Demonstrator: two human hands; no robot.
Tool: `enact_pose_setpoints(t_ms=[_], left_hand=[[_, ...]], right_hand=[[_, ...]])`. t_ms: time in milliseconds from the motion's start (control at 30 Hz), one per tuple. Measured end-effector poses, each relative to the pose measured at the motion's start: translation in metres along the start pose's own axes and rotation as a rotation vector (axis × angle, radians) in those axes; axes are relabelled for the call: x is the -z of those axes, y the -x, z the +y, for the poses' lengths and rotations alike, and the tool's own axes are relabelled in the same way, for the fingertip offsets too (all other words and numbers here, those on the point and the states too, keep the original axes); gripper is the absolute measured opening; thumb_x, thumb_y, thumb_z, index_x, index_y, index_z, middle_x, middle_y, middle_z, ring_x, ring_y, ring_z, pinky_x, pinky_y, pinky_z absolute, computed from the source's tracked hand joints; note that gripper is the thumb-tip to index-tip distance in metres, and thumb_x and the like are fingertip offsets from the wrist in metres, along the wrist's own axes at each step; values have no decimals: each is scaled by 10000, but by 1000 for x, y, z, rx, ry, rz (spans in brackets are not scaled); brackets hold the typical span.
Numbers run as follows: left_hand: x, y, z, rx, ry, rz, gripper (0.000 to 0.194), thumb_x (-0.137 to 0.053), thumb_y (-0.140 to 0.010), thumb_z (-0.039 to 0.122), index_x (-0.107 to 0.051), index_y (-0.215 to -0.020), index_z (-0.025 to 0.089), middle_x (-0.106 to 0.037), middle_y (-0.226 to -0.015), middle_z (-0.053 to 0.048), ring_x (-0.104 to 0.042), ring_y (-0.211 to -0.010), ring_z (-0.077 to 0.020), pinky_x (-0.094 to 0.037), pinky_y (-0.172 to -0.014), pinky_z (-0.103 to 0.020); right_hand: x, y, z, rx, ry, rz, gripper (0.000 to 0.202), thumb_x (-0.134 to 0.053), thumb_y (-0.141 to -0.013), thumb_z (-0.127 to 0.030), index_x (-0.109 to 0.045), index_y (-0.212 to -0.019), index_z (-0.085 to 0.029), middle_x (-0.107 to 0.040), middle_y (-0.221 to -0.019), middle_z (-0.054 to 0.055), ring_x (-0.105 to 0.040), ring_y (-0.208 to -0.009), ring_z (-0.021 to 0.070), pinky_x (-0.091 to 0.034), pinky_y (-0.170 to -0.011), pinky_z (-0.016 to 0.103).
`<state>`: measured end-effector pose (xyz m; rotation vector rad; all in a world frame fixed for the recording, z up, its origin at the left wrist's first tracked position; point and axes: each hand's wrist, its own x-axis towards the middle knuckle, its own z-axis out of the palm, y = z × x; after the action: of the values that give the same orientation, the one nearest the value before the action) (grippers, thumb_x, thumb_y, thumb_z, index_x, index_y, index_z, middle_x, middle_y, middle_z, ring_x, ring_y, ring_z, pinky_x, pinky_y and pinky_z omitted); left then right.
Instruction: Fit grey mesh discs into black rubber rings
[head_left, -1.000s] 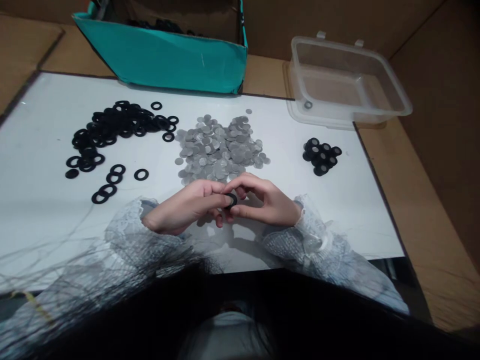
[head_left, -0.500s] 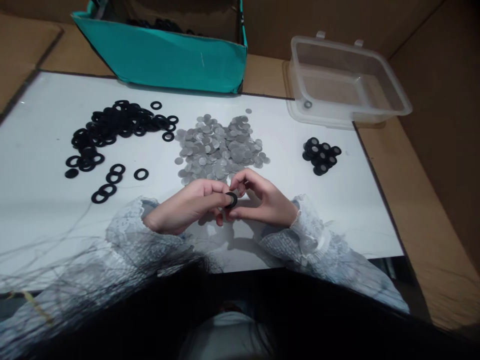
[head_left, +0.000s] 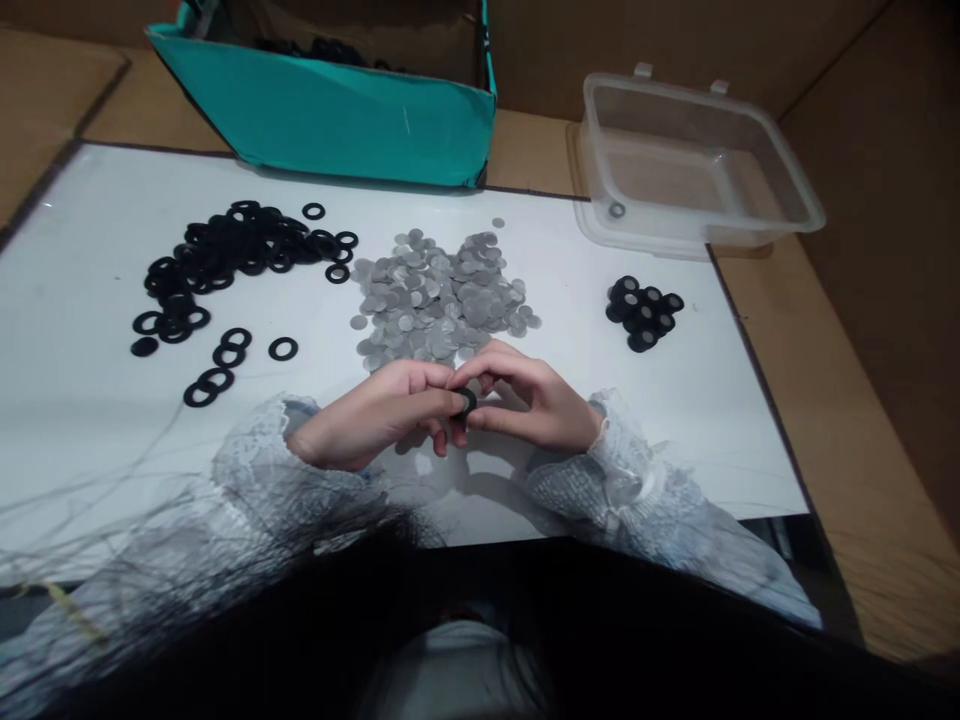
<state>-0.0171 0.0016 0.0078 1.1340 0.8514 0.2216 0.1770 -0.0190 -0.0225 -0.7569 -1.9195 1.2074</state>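
One ring (head_left: 470, 402) in work, over the board (head_left: 690, 430), just nearside of the disc pile (head_left: 442, 300). Left hand (head_left: 382, 412) pinches it; right hand (head_left: 544, 405) curls round its other edge, can't tell if it grips. Looks early: only a small cluster of filled rings (head_left: 645, 313) at right. Remaining: heap of loose rings (head_left: 240, 240), that pile, black pieces (head_left: 330, 50) in teal box (head_left: 360, 125).

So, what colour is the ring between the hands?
The ring is black; the head view, the only one, shows it, partly covered.
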Motion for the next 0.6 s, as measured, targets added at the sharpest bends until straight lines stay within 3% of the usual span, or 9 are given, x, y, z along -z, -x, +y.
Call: enact_pose_setpoints(t_ms=[100, 267, 400, 600], left_hand=[[0, 0, 0, -10, 24, 0, 110, -573, -777, 224, -625, -709, 155, -673, -596, 10, -562, -474, -79, -341, -406, -164], [0, 1, 0, 3, -6, 25, 159, -572, -801, 247, -606, -679, 151, -664, -599, 10, -547, -475, -70, -348, -420, -164], [-1, 1, 1, -9, -43, 37, 114, -568, -781, 240, -609, -717, 155, -666, -609, 6, -549, -484, -86, -321, -409, -178], [-2, 2, 3, 39, -68, 59, 166, -575, -781, 294, -585, -683, 160, -637, -570, 7, -518, -468, -92, -307, -418, -194]], right_hand=[[0, 1, 0, -18, -76, -77, 246, -541, -920, -325, -555, -1100, -159, -468, -836, 13, -493, -799, 144, -463, -751, 315], [-6, 3, 2, -50, -116, 22, 286, -647, -853, -341, -503, -1028, -167, -453, -839, 0, -458, -745, 126, -459, -697, 298], [-4, 2, 2, 7, -72, 9, 170, -572, -904, -289, -572, -1025, -169, -470, -839, 12, -482, -774, 135, -462, -737, 315], [-3, 2, 1, -32, -34, 42, 294, -682, -823, -337, -549, -1026, -172, -500, -849, 15, -465, -750, 139, -471, -711, 318]])
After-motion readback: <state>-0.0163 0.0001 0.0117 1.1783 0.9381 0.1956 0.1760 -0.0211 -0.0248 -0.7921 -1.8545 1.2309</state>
